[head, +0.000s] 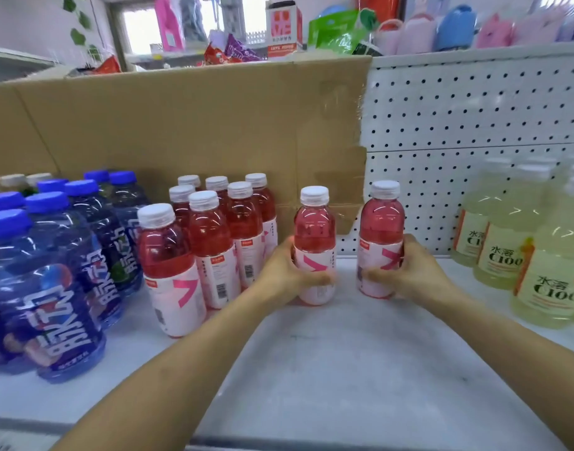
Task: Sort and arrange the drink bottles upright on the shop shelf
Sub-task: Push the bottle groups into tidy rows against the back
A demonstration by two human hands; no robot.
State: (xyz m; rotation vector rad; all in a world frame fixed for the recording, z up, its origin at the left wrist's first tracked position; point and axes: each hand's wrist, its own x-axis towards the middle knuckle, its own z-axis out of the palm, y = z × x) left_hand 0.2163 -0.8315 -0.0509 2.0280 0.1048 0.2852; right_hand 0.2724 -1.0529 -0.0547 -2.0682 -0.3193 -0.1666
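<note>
Currently both hands grip upright pink bottles on white shelf [311, 369]. Left hand [280, 271] wraps left pink bottle [314, 229], thumb across label front, fingers behind. Right hand [409, 271] wraps right pink bottle [381, 222], thumb on label. Bottles well apart. Pink bottle group [211, 239] stands just left; blue bottles [51, 271] far left, yellow bottles [539, 255] right.

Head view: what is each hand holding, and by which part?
The left hand grips the left pink bottle around its lower labelled body; the right hand grips the right pink bottle the same way. Both bottles are upright.
</note>
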